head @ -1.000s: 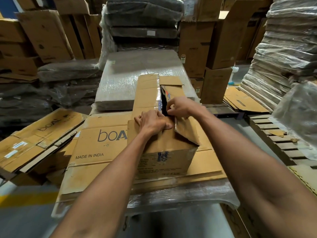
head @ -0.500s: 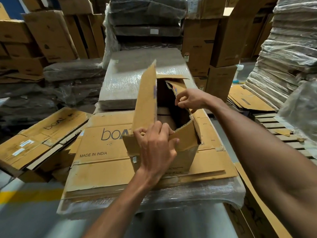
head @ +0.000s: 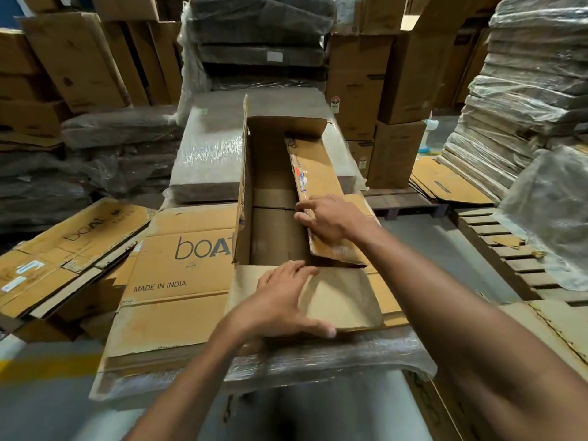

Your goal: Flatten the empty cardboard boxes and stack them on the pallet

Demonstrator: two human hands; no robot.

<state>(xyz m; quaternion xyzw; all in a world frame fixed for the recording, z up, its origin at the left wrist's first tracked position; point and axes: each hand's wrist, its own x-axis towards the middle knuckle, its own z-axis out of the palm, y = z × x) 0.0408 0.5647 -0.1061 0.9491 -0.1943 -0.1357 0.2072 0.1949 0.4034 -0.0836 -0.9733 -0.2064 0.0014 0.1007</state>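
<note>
An open brown cardboard box [head: 273, 237] sits on a flattened boAt carton [head: 178, 281] that tops a plastic-wrapped stack [head: 318, 358]. Its four top flaps are spread. The left flap [head: 243, 186] stands upright and the far flap [head: 286, 122] leans back. My left hand [head: 280, 300] lies flat on the near flap, pressing it outward and down. My right hand [head: 327, 218] rests on the right flap [head: 318, 176] near its inner edge, pushing it outward. The inside of the box looks empty.
A second wrapped stack [head: 206, 154] lies just behind the box. Flattened boAt cartons [head: 63, 249] lean at the left. A bare wooden pallet [head: 496, 249] is at the right, with wrapped bundles [head: 525, 90] beyond it. Upright cartons [head: 356, 78] crowd the back.
The box top went from nearly closed to fully open. My left hand pushed the near flap down flat. My right hand folded the right flap outward.
</note>
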